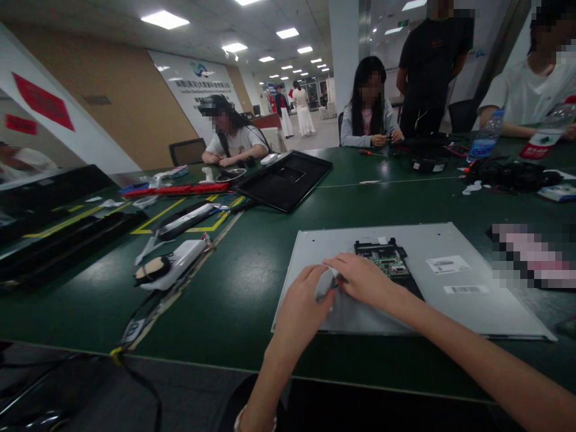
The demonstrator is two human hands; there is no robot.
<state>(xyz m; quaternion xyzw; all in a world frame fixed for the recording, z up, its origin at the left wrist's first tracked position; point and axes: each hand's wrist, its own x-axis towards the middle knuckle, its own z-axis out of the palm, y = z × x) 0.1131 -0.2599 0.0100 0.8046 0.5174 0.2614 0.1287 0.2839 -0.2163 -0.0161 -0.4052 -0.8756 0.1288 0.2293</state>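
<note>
A flat silver display panel (pixel 432 312) lies back side up on the green table in front of me. Mounted on its back is a black bracket (pixel 375 247) with a green circuit board (pixel 390 264), partly covered by my right forearm. Over the panel's left half, my left hand (pixel 306 294) curves with thumb and fingers closing together. My right hand (pixel 362 279) meets it there, fingertips bent down against the left fingers. Something small and pale shows between the fingertips, too hidden to name. Two labels (pixel 447 264) are stuck on the panel's right side.
A black display frame (pixel 288 180) lies farther back on the green table (pixel 252 258). To the left are a white power strip (pixel 180 261) with a cable and long black casings (pixel 67 240). Bottles (pixel 486 137) stand back right. Several people sit or stand around the table.
</note>
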